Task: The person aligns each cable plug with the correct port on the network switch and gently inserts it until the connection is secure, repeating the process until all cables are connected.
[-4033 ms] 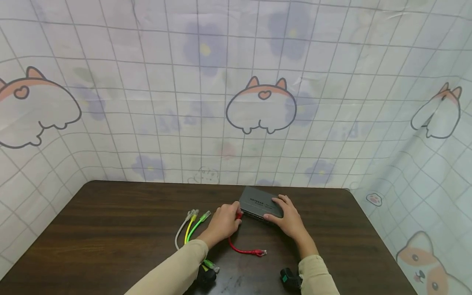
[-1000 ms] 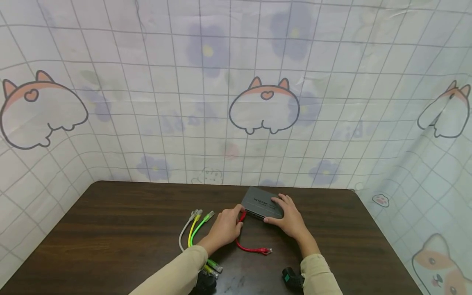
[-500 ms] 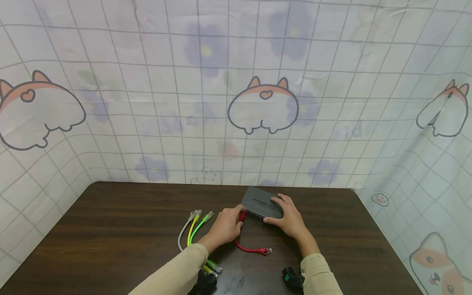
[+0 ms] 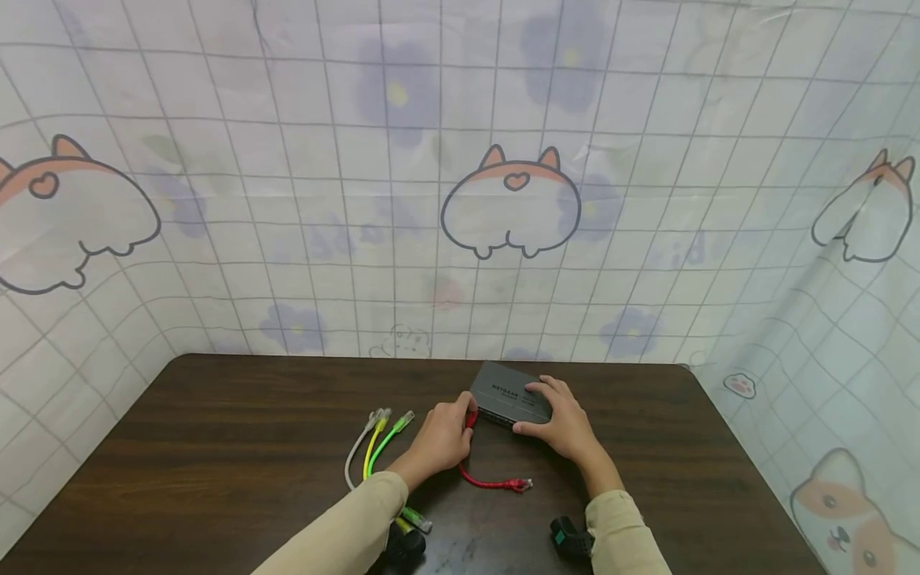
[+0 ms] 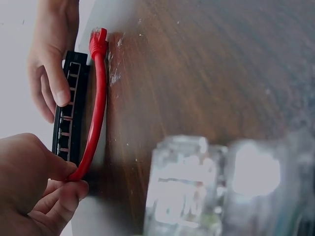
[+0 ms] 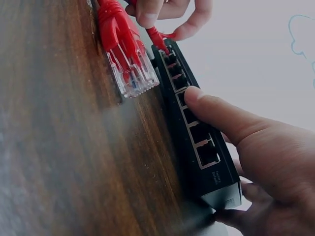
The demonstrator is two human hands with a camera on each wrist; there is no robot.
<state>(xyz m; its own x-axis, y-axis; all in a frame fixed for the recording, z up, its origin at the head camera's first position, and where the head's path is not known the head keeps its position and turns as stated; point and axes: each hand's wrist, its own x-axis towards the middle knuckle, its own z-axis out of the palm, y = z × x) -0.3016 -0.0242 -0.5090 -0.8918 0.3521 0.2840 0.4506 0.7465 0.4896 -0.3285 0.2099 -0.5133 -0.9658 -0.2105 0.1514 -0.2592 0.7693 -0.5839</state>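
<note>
A dark grey NETGEAR network switch lies near the back of the table. My left hand pinches a red network cable close to one of its plugs. In the right wrist view that red plug is at the end port of the switch; how deep it sits I cannot tell. The cable's other plug lies loose on the table, pointing right. My right hand grips the right end of the switch, thumb on the port side and fingers over the top.
Grey, yellow and green network cables lie left of my left forearm, partly hidden beneath it. Black wrist cameras sit at both sleeves. A patterned curtain hangs behind the brown table.
Over four seconds my left hand has shifted slightly right along with the red cable, and its loose plug has slid a little right. The right hand stays on the switch. Lately almost nothing moves.
</note>
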